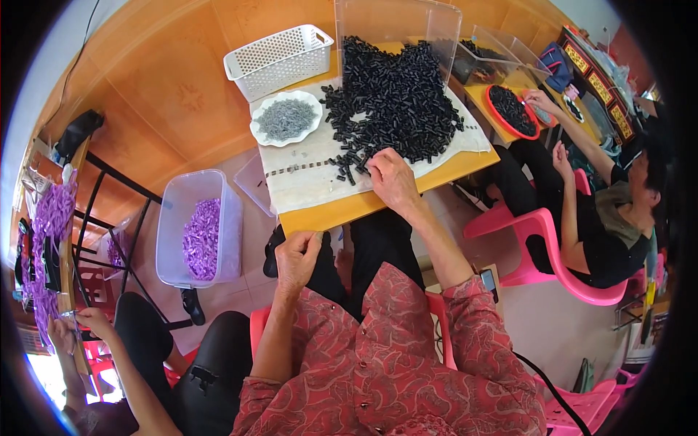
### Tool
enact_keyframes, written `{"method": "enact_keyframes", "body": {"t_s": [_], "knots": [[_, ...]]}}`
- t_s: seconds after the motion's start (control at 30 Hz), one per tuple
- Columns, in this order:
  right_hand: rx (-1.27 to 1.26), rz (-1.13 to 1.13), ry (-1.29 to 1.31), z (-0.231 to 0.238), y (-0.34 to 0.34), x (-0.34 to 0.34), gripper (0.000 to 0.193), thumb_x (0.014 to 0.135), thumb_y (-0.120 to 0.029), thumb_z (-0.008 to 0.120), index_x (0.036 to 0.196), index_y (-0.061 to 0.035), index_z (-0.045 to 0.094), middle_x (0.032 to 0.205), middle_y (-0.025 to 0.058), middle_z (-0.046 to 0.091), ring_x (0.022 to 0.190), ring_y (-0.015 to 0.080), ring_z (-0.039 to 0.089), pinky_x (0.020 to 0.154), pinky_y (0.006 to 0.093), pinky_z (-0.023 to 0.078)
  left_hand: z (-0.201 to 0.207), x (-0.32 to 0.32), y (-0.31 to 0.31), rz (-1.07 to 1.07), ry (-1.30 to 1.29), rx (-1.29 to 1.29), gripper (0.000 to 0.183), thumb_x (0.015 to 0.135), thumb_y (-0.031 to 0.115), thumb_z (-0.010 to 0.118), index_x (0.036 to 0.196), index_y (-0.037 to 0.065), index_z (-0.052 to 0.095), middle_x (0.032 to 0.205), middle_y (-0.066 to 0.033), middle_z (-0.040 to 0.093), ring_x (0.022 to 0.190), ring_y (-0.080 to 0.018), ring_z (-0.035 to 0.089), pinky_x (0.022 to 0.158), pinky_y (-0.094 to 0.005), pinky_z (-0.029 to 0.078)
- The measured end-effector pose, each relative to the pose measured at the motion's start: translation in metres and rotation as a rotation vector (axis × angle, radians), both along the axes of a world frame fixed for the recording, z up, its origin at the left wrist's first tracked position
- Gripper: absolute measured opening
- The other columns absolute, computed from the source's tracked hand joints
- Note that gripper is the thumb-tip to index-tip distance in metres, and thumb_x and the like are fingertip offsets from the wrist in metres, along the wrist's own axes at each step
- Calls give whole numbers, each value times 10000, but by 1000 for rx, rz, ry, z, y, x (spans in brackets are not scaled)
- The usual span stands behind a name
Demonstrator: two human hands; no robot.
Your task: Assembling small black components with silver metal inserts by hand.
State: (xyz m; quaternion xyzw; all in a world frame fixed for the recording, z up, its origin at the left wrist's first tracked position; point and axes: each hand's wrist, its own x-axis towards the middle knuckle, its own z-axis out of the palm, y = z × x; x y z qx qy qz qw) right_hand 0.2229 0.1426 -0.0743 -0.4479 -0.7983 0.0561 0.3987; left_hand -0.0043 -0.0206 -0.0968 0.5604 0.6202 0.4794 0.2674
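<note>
A heap of short black cylindrical pieces (398, 102) spreads over a pale cloth (302, 190) on the wooden table. At the near edge of the heap is my right hand (394, 182), its thumb and fingers pinched together beside some loose pieces; what they hold is too small to make out. My left hand (297, 260) is closed just off the table's front edge, thumb against the curled forefinger, and anything inside is hidden. Left of the heap, a white scalloped plate (315, 123) carries many small translucent grey pieces (286, 119).
A white perforated basket (280, 69) and a clear bin (400, 20) stand at the table's back. On the floor at left is a clear tub (169, 240) of purple pieces. Another person sits at right by a red tray (529, 131); a second works with purple strands (52, 232) at left.
</note>
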Motion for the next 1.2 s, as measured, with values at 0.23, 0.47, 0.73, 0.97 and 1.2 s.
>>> {"method": "enact_keyframes", "body": {"t_s": [0.23,0.47,0.73,0.97,1.2], "knots": [[-23,-15,-18,-3,0,9,79,847,-31,676,925,-23,691,980,123,641,884,335,662,776,413,550,-7,0,-1,-19,25,-3,139,933,97,696,941,-38,730,846,-81,757,772,-109,677,719,-258,536],[-49,-23,-34,-6,-3,16,94,843,-24,677,935,-14,693,986,124,644,895,334,662,792,411,548,-6,5,2,-9,1,122,105,892,69,735,929,-29,720,740,-91,693,634,-100,590,599,-261,474],[-27,-16,9,-2,-6,13,62,821,-17,671,882,-10,679,945,131,617,902,340,634,787,436,531,-10,3,3,25,-103,67,117,901,89,725,914,-27,715,712,-82,676,625,-102,588,592,-263,471],[-11,1,-1,-2,-5,9,73,815,-1,680,888,-12,677,957,133,625,881,345,645,770,433,540,-7,5,1,45,-47,80,131,904,118,723,894,-12,717,692,-89,665,605,-117,598,587,-274,480],[0,22,22,-4,-12,3,70,813,10,679,877,-16,672,943,128,628,865,345,644,757,435,538,-2,5,5,39,-46,100,135,896,124,733,886,-10,717,695,-91,668,589,-126,609,573,-276,483]]}}
